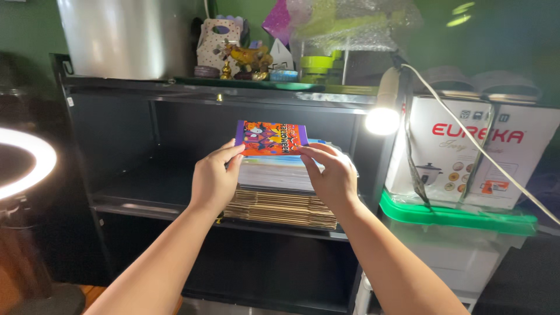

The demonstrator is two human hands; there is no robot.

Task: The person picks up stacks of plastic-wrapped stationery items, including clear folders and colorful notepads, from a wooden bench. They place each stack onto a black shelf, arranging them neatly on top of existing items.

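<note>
Ring light cut by left edge; stack partly behind hands.

Both hands on an orange-purple booklet atop a paper stack.

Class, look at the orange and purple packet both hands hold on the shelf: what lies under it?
Under the orange and purple packet sits a stack of pale flat packets, resting on a pile of brown cardboard sheets. The hands cover the stack's front corners.
</note>
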